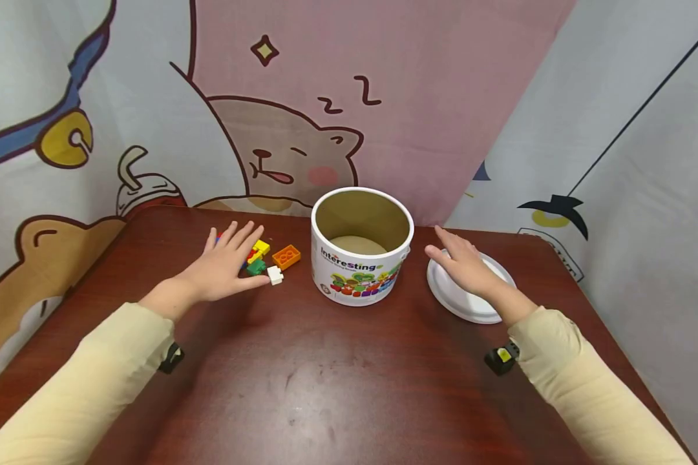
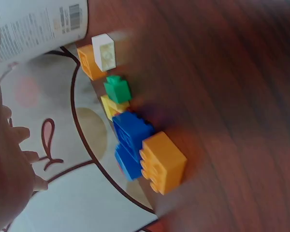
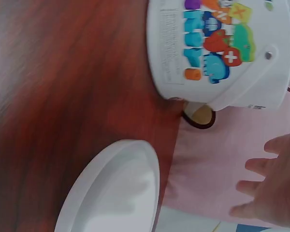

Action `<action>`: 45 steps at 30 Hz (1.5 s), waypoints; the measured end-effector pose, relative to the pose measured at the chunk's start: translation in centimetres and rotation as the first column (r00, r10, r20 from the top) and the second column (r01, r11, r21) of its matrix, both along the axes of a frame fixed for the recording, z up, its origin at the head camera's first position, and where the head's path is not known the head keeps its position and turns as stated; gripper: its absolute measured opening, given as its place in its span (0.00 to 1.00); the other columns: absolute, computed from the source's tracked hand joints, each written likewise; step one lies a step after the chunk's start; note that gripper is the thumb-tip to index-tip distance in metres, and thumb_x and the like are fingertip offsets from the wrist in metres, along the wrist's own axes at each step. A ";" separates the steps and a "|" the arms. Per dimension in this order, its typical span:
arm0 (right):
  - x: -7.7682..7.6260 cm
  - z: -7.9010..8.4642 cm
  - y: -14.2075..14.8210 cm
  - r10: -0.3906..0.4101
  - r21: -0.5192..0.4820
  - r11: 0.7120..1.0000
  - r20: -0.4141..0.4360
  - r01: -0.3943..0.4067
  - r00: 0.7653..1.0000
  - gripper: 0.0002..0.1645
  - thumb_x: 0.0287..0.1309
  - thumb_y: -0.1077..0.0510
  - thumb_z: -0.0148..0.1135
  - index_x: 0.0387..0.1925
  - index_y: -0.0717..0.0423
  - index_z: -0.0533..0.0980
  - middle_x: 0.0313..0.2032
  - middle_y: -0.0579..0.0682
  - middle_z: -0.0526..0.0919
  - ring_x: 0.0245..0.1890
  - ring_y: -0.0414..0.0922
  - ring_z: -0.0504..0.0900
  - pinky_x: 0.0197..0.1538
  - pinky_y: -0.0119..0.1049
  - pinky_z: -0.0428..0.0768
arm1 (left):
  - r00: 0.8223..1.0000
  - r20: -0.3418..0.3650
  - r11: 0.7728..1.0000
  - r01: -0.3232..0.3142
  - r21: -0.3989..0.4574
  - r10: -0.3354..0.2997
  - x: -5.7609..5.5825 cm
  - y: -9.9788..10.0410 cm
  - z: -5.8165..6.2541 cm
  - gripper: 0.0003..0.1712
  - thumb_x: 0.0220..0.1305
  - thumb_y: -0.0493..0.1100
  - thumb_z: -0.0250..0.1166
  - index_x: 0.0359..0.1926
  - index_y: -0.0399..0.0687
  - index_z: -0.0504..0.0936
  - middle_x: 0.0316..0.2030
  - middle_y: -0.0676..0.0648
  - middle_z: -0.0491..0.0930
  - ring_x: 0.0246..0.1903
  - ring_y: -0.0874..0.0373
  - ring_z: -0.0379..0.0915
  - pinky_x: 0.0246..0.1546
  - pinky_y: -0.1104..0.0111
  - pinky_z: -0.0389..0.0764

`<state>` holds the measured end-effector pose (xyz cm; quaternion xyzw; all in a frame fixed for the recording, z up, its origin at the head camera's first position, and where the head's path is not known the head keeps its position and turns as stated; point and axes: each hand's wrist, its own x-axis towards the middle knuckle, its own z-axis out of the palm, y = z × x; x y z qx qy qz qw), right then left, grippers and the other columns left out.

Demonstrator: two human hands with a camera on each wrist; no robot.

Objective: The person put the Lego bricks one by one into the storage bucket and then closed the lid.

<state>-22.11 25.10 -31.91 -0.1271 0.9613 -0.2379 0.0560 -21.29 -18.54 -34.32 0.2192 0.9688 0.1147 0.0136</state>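
My left hand (image 1: 221, 263) hovers with spread, straight fingers above a small pile of toy building blocks, holding nothing. In the left wrist view the pile shows a near orange block (image 2: 165, 163), blue blocks (image 2: 133, 131), a green block (image 2: 118, 90), a yellow block (image 2: 109, 107) and a white block (image 2: 104, 52). A second orange block (image 1: 286, 257) lies toward the bucket. The white printed bucket (image 1: 355, 274) stands upright between the hands, its top uncovered. My right hand (image 1: 464, 263), fingers extended and grasping nothing, is above the round white lid (image 1: 471, 309), which lies on the table.
The brown wooden table (image 1: 337, 387) carries everything. Behind it hangs a cartoon-printed cloth (image 1: 419, 97) close to the far edge. The bucket's white handle (image 3: 246, 79) hangs down its right side. Dark wrist devices (image 1: 502, 357) are strapped at both cuffs.
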 end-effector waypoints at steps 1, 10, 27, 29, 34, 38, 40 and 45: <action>-0.2 0.1 -0.1 0.001 -0.053 0.999 0.015 0.000 1.000 0.44 0.68 0.36 0.35 0.72 0.60 0.42 0.72 0.64 0.45 0.71 0.64 0.40 0.68 0.63 0.39 | 1.000 -0.002 1.000 -0.005 0.003 0.005 0.0 -0.3 0.0 0.55 0.57 0.68 0.57 0.74 0.47 0.41 0.73 0.37 0.42 0.70 0.33 0.32 0.64 0.35 0.31; -1.9 0.4 -1.5 -0.095 -0.397 0.912 0.051 0.108 0.994 0.43 0.66 0.43 0.48 0.72 0.59 0.46 0.69 0.65 0.56 0.69 0.59 0.55 0.69 0.54 0.55 | 0.997 -0.035 0.994 -0.071 0.078 0.074 0.2 -2.5 -0.7 0.59 0.50 0.65 0.66 0.72 0.43 0.47 0.69 0.34 0.52 0.68 0.33 0.43 0.64 0.35 0.40; -4.2 -0.9 -3.4 -0.067 -0.542 0.835 0.067 0.093 0.995 0.45 0.60 0.52 0.59 0.72 0.54 0.48 0.69 0.61 0.57 0.69 0.56 0.58 0.67 0.51 0.61 | 0.974 0.108 0.945 -0.221 0.243 0.200 0.1 -6.6 -2.5 0.55 0.50 0.54 0.71 0.70 0.37 0.51 0.62 0.30 0.61 0.61 0.34 0.56 0.59 0.39 0.61; -4.4 -1.0 -3.6 -0.053 -0.548 0.833 0.070 0.083 0.996 0.45 0.59 0.53 0.60 0.72 0.55 0.48 0.70 0.59 0.56 0.69 0.56 0.57 0.67 0.51 0.61 | 0.970 0.120 0.937 -0.234 0.258 0.210 0.1 -7.1 -2.9 0.54 0.50 0.53 0.71 0.69 0.36 0.51 0.61 0.29 0.62 0.60 0.34 0.57 0.59 0.40 0.61; -4.4 -1.2 -3.8 -0.042 -0.571 0.816 0.091 0.087 0.995 0.44 0.59 0.54 0.60 0.71 0.56 0.50 0.70 0.58 0.56 0.69 0.54 0.59 0.67 0.50 0.63 | 0.960 0.161 0.920 -0.269 0.284 0.231 0.0 -8.3 -3.8 0.52 0.53 0.53 0.69 0.69 0.34 0.51 0.62 0.27 0.60 0.60 0.33 0.59 0.58 0.40 0.63; -4.4 -1.3 -4.0 -0.038 -0.582 0.808 0.108 0.094 0.993 0.42 0.61 0.55 0.58 0.71 0.56 0.51 0.69 0.60 0.59 0.67 0.55 0.61 0.66 0.49 0.63 | 0.952 0.180 0.910 -0.293 0.294 0.248 0.0 -9.2 -4.4 0.48 0.58 0.53 0.64 0.68 0.32 0.51 0.61 0.26 0.61 0.59 0.32 0.59 0.58 0.40 0.63; -4.4 -1.3 -4.0 -0.035 -0.586 0.805 0.110 0.093 0.993 0.42 0.61 0.55 0.58 0.71 0.57 0.51 0.69 0.60 0.59 0.68 0.55 0.61 0.67 0.49 0.63 | 0.949 0.190 0.908 -0.301 0.292 0.254 0.0 -9.4 -4.6 0.47 0.60 0.54 0.62 0.68 0.32 0.52 0.60 0.26 0.62 0.59 0.32 0.60 0.58 0.40 0.62; -4.4 -1.4 -4.0 -0.045 -0.578 0.810 0.107 0.099 0.993 0.41 0.61 0.55 0.58 0.71 0.57 0.52 0.69 0.60 0.58 0.69 0.54 0.60 0.67 0.49 0.63 | 0.942 0.225 0.901 -0.312 0.301 0.251 -0.1 -9.5 -5.1 0.46 0.60 0.56 0.62 0.67 0.32 0.54 0.59 0.26 0.65 0.58 0.32 0.62 0.58 0.41 0.63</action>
